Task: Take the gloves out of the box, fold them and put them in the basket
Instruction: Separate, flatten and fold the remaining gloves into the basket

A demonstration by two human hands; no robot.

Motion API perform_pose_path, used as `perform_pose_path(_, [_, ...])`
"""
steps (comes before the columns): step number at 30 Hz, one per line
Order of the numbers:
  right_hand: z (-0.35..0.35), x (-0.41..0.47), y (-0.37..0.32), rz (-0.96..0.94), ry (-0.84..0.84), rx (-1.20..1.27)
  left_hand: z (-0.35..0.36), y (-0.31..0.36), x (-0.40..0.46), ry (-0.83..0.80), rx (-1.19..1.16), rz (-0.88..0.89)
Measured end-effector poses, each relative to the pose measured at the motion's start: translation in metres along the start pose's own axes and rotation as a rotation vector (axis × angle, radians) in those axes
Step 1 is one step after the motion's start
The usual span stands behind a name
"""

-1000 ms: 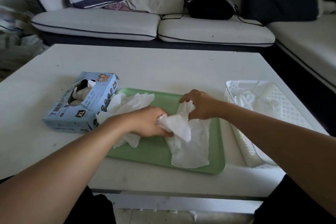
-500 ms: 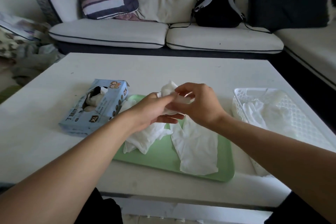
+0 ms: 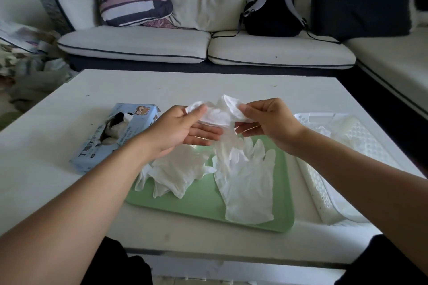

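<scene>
**Two hands on one glove, basket off to the right**

Nearest the cam: green tray [image 3: 196,206] w/ one glove laid flat [image 3: 249,183] on its right half and a crumpled pile of gloves [image 3: 176,173] on the left. Above the tray, left hand [image 3: 178,131] and right hand [image 3: 269,121] each pinch an end of the held glove [image 3: 220,112], thumb on top, fingers under. It's stretched roughly left-to-right between them, sagging and bunched in the middle, clear of the tray.

Key bit imo: long axis runs hand to hand, so a fold means bringing one end over to the other. White basket [image 3: 324,183] sits just right of the tray, so right hand is nearer for the drop. Blue box [image 3: 120,139] is left of the tray, more gloves poking out. Sofa + black backpack [image 3: 272,14] further back.
</scene>
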State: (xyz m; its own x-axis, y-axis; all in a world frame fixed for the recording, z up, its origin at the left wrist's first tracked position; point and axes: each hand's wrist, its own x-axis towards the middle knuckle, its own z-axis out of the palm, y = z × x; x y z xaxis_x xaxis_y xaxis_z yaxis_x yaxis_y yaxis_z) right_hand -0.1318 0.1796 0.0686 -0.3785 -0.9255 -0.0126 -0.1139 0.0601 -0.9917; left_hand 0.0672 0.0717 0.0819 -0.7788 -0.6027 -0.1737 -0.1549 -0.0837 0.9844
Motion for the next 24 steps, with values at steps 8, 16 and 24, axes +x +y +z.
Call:
perform_pose_path(8, [-0.037, 0.008, -0.018, 0.156, 0.101, 0.345, -0.072, -0.008, 0.000, 0.526, 0.803, -0.148])
perform_pose_path(16, [-0.033, 0.005, -0.024, 0.266, 0.005, 0.478, -0.050, -0.017, -0.003, 0.274, 1.499, -0.277])
perform_pose_path(24, [-0.014, -0.013, -0.023, 0.336, -0.310, 0.311, 0.023, -0.007, 0.006, 0.063, 0.310, 0.065])
